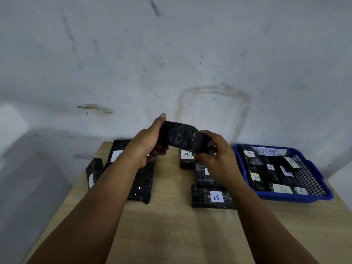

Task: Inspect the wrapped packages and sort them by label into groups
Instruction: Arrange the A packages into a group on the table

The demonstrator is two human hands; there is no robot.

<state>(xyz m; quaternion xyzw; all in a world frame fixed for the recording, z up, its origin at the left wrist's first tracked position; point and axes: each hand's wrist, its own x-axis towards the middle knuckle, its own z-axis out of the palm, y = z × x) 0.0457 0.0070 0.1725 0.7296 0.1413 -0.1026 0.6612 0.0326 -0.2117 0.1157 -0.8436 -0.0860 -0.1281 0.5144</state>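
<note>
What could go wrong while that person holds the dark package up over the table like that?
The held package shows no label from this side, so it might be sorted into the wrong group. It is gripped only at its ends by the left hand and right hand, so it could slip onto the package marked A below. The thin package at the table's left edge could be knocked off.

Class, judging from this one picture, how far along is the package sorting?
Partly done: packages lie grouped on the table, including package B and package A. In hand: left hand and right hand grip a black package, no label showing. Left: several labelled packages in the blue basket.
</note>
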